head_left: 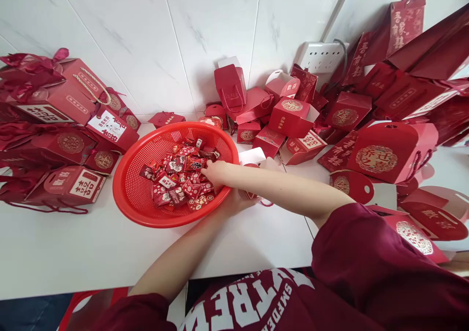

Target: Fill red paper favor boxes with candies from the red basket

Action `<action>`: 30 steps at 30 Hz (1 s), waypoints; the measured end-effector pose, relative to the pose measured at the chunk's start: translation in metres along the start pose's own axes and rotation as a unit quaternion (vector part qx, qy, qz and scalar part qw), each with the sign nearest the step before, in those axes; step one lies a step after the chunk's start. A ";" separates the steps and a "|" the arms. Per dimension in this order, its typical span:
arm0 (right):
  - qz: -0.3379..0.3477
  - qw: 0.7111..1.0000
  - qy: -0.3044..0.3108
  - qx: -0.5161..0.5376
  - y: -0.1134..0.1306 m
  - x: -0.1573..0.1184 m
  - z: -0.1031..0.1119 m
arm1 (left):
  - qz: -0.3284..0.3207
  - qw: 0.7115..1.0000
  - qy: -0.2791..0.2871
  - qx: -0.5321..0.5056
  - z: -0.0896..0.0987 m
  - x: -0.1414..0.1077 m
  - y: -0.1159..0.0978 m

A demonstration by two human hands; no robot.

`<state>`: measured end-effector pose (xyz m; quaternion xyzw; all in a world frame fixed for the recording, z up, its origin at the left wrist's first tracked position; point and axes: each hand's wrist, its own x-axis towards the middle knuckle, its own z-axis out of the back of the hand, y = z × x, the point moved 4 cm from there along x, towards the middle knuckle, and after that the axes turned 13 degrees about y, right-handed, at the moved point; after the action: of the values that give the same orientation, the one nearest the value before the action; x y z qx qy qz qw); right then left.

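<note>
A red plastic colander [126, 184] stands on the white tabletop, holding several wrapped candies [179, 172] in red, white and dark wrappers. My right hand [217, 173] reaches over its right rim, fingers closed and pinching at a candy in the pile. Beneath my right forearm, my left hand [240, 203] grips a small red gift box [249, 194] beside the colander. Pale flaps stand up from this box, and a pink cord handle hangs at its lower side. My forearm covers much of the box, and most of my left fingers are hidden.
Red gift boxes [71, 143] with ribbons and cords are stacked on the left. More boxes [291, 118] lie against the tiled wall, and larger ones [388, 150] crowd the right. A white power strip [322, 56] with a grey cable leans at the back.
</note>
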<state>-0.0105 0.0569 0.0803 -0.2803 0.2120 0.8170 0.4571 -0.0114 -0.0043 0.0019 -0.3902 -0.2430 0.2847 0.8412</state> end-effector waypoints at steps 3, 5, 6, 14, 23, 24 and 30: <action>0.011 1.000 0.005 -0.008 -0.004 0.000 0.002 | -0.017 1.000 0.011 -0.015 -0.004 0.002 -0.004; 0.025 1.000 0.006 -0.013 -0.005 -0.001 0.004 | -0.023 0.999 0.012 -0.027 -0.005 0.003 -0.006; 0.031 0.999 0.007 -0.015 -0.006 -0.001 0.005 | -0.024 0.999 0.013 -0.032 -0.005 0.004 -0.007; 0.028 1.000 -0.002 0.008 -0.012 0.011 0.003 | -0.028 0.998 0.017 -0.058 0.001 0.003 -0.013; 0.087 0.992 -0.054 0.079 -0.028 0.008 0.018 | -0.029 0.996 -0.003 -0.089 -0.004 0.005 -0.003; 0.087 0.991 -0.063 0.085 -0.032 0.007 0.020 | -0.030 0.995 -0.002 -0.091 -0.003 0.005 -0.002; 0.091 0.987 -0.096 0.092 -0.038 0.006 0.021 | -0.013 0.995 0.002 -0.095 -0.002 0.004 0.007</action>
<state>0.0145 0.0917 0.0885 -0.1364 0.2663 0.8554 0.4229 -0.0091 0.0012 -0.0044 -0.4653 -0.2721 0.2482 0.8049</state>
